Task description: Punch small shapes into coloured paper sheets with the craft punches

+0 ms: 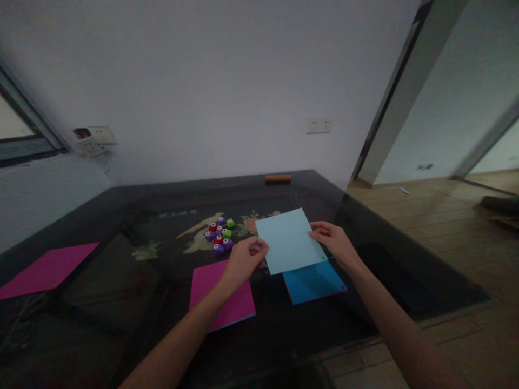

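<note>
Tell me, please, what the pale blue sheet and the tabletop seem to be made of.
The pale blue sheet looks like matte paper or thin card: flat, without shine. The tabletop looks like smooth, glossy dark glass, judging by its faint reflections, though lacquer or polished stone is possible.

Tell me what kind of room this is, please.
Probably a room in a home, though it could be a small office: there's a dark, flower-decorated table against a plain wall, a wall socket and wood-look flooring.

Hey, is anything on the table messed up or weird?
Nothing looks spilled or broken. The pink sheet at far left seems a bit odd, lying slanted, apart from the pink stack and blue stack.
</note>
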